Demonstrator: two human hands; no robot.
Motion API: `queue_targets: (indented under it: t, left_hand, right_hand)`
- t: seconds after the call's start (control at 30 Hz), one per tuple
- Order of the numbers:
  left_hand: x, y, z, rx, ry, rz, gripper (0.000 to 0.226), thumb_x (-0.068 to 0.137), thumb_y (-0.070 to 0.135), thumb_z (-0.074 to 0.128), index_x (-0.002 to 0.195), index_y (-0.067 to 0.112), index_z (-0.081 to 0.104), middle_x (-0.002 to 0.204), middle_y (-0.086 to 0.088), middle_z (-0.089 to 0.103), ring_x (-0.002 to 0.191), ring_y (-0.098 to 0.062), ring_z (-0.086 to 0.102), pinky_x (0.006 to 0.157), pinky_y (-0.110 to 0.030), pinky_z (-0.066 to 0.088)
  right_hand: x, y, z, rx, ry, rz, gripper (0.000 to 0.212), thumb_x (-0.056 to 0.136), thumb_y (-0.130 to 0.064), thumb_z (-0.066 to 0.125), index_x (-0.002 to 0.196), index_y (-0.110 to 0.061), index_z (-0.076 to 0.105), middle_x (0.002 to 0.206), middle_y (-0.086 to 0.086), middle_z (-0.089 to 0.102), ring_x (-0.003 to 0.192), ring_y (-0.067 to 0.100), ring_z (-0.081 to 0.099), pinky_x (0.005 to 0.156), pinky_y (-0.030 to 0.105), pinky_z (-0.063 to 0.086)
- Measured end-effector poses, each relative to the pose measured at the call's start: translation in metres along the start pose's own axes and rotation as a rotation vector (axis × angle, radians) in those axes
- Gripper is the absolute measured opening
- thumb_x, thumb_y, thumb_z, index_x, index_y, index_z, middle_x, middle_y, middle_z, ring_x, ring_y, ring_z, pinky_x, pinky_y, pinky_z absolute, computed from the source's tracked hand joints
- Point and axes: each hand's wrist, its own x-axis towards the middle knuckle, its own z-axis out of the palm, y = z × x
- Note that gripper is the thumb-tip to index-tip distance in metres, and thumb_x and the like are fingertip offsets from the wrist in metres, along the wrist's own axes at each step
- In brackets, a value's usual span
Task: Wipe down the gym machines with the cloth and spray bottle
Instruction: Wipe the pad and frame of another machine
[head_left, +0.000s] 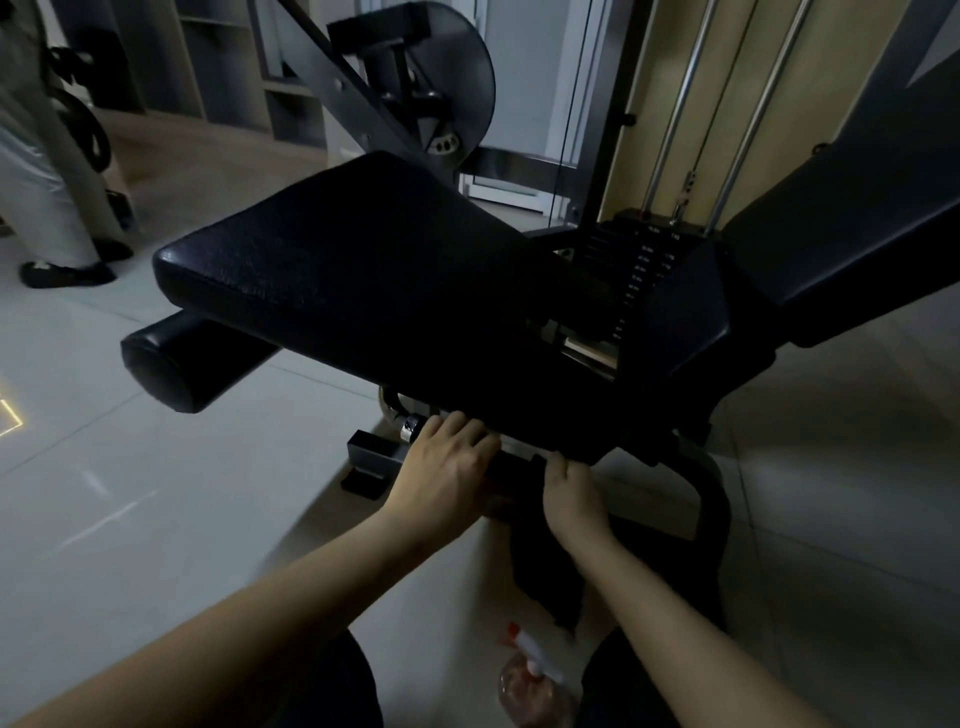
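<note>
I count one spray bottle (531, 671) and one cloth (545, 577). My right hand (571, 491) closes around the cloth; my left hand (447, 462) touches the frame bar (517, 445), but its grip I cannot tell.

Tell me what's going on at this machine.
A person works at a weight machine, both hands under its seat pad. The right hand grips a dark cloth draped over the frame bar; the left hand rests on that bar. The spray bottle sits on the floor, untouched.

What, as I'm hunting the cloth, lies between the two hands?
Head view: a dark cloth over the machine's bar, between left hand and right hand.
</note>
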Motion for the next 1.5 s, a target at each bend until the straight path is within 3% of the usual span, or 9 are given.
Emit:
queue_targets:
  t: [0.13, 0.23, 0.5, 0.6, 0.83, 1.13, 1.23, 1.37, 1.5]
  left_hand:
    - [-0.002, -0.001, 0.001, -0.045, 0.019, 0.007, 0.030, 0.089, 0.042, 0.057, 0.107, 0.020, 0.068, 0.102, 0.001, 0.061, 0.097, -0.021, 0.054, 0.082, -0.035, 0.044]
    - [-0.001, 0.000, 0.000, -0.046, 0.010, 0.007, 0.032, 0.090, 0.042, 0.054, 0.108, 0.019, 0.068, 0.103, 0.000, 0.061, 0.098, -0.021, 0.055, 0.082, -0.036, 0.045]
    - [-0.004, 0.000, 0.005, -0.012, 0.013, -0.011, 0.032, 0.081, 0.034, 0.074, 0.108, 0.017, 0.067, 0.101, -0.001, 0.061, 0.095, -0.023, 0.055, 0.080, -0.037, 0.048]
    - [-0.003, 0.002, 0.004, -0.004, -0.001, -0.026, 0.032, 0.081, 0.035, 0.074, 0.107, 0.019, 0.067, 0.101, 0.000, 0.060, 0.094, -0.022, 0.055, 0.079, -0.036, 0.045]
    - [-0.005, -0.001, 0.007, -0.028, -0.003, -0.021, 0.034, 0.085, 0.037, 0.063, 0.115, 0.021, 0.067, 0.109, 0.002, 0.061, 0.101, -0.020, 0.054, 0.086, -0.034, 0.042]
    - [-0.005, 0.002, 0.006, 0.006, -0.039, -0.047, 0.039, 0.086, 0.039, 0.063, 0.120, 0.020, 0.067, 0.114, 0.001, 0.063, 0.104, -0.021, 0.056, 0.086, -0.035, 0.044]
    - [-0.006, 0.003, 0.006, 0.006, -0.021, -0.052, 0.037, 0.083, 0.037, 0.065, 0.116, 0.020, 0.068, 0.109, 0.001, 0.062, 0.102, -0.022, 0.055, 0.085, -0.034, 0.042]
    - [-0.005, 0.002, 0.004, -0.020, -0.006, -0.032, 0.037, 0.084, 0.039, 0.060, 0.114, 0.020, 0.068, 0.108, 0.001, 0.062, 0.101, -0.022, 0.056, 0.083, -0.035, 0.044]
    - [-0.006, 0.002, 0.003, -0.044, 0.003, -0.021, 0.033, 0.085, 0.036, 0.062, 0.114, 0.019, 0.067, 0.109, 0.000, 0.062, 0.102, -0.022, 0.056, 0.084, -0.036, 0.046]
  right_hand:
    - [0.005, -0.031, -0.020, 0.290, -0.300, 0.353, 0.025, 0.106, -0.021, 0.040, 0.090, -0.012, 0.057, 0.076, 0.005, 0.054, 0.068, 0.017, 0.052, 0.059, 0.027, 0.041]
    - [0.005, -0.021, -0.010, 0.331, -0.184, 0.354, 0.025, 0.107, -0.026, 0.040, 0.096, -0.012, 0.058, 0.081, 0.007, 0.057, 0.073, 0.020, 0.056, 0.063, 0.030, 0.046]
    - [-0.015, 0.040, 0.032, -0.006, 0.217, -0.464, 0.028, 0.106, -0.029, 0.034, 0.124, -0.018, 0.052, 0.099, -0.008, 0.057, 0.083, 0.000, 0.057, 0.065, 0.020, 0.047]
    - [-0.008, 0.024, 0.026, 0.065, 0.199, -0.270, 0.026, 0.108, -0.022, 0.034, 0.089, -0.019, 0.052, 0.071, -0.001, 0.047, 0.059, 0.011, 0.045, 0.054, 0.025, 0.033]
    - [0.008, -0.022, -0.014, 0.257, -0.244, 0.323, 0.024, 0.106, -0.024, 0.042, 0.092, -0.014, 0.058, 0.080, 0.006, 0.059, 0.071, 0.019, 0.057, 0.061, 0.028, 0.044]
    - [-0.014, 0.031, 0.026, 0.014, 0.175, -0.417, 0.022, 0.107, -0.023, 0.035, 0.110, -0.015, 0.056, 0.086, -0.008, 0.055, 0.072, -0.005, 0.055, 0.059, 0.013, 0.043]
    - [-0.004, 0.019, 0.019, 0.050, 0.141, -0.258, 0.028, 0.108, -0.017, 0.034, 0.085, -0.016, 0.051, 0.069, -0.001, 0.043, 0.053, -0.001, 0.044, 0.050, 0.014, 0.033]
    - [0.004, -0.014, -0.007, 0.126, -0.146, 0.168, 0.021, 0.107, -0.019, 0.038, 0.096, -0.010, 0.054, 0.081, 0.008, 0.052, 0.071, 0.017, 0.051, 0.057, 0.025, 0.036]
    - [0.014, -0.011, -0.014, 0.156, -0.244, 0.244, 0.021, 0.105, -0.025, 0.044, 0.102, -0.010, 0.058, 0.084, 0.008, 0.057, 0.075, 0.022, 0.056, 0.066, 0.031, 0.043]
